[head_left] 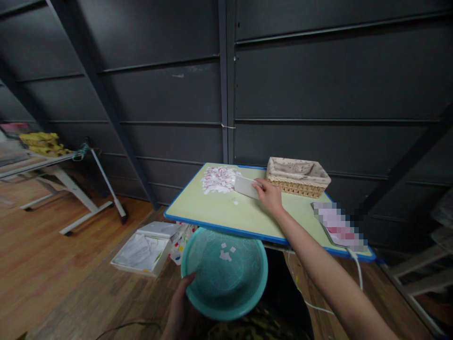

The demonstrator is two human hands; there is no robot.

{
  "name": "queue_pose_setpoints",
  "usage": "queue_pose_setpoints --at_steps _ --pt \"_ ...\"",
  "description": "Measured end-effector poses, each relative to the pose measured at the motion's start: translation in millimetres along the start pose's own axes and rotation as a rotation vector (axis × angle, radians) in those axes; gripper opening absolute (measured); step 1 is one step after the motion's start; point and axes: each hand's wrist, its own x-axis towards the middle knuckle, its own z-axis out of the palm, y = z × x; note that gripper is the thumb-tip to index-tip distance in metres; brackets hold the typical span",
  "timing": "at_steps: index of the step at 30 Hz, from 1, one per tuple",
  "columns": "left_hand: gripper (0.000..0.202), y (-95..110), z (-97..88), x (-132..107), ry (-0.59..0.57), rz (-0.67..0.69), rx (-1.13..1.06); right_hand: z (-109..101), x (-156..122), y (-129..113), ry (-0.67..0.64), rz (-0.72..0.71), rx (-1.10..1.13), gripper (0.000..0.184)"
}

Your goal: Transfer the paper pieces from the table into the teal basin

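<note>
My left hand (182,309) grips the near rim of a teal plastic basin (224,271), held below the front edge of a pale green table (226,215) with a blue border. A few white scraps lie in the basin. My right hand (271,194) reaches across the table and holds a flat white card-like scraper (247,186) against the tabletop. Just left of the scraper lies a pile of small white and pink paper bits (219,179).
A lined wicker basket (297,175) stands at the table's back right. A blurred flat item (339,226) with a white cable lies at the right edge. On the wooden floor sits an open white box (146,248). Another table (53,165) stands far left.
</note>
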Motion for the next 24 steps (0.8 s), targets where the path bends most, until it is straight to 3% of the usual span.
queue_pose_setpoints --at_steps 4,9,13,20,24 --pt "0.071 0 -0.7 0 -0.051 -0.053 -0.010 -2 1 3 0.009 0.019 0.000 0.036" --pt "0.074 2 6.9 -3 -0.005 -0.011 -0.035 -11 4 9 0.047 0.071 -0.017 0.035" --pt "0.064 3 6.9 -3 -0.004 -0.008 -0.025 -12 6 8 0.079 0.075 0.030 0.036" --pt "0.061 0 -4.1 5 -0.009 -0.017 -0.003 -4 3 1 -0.012 0.009 0.107 0.035" --pt "0.060 2 -3.6 3 -0.009 0.024 0.027 -10 4 6 0.003 0.057 0.049 0.033"
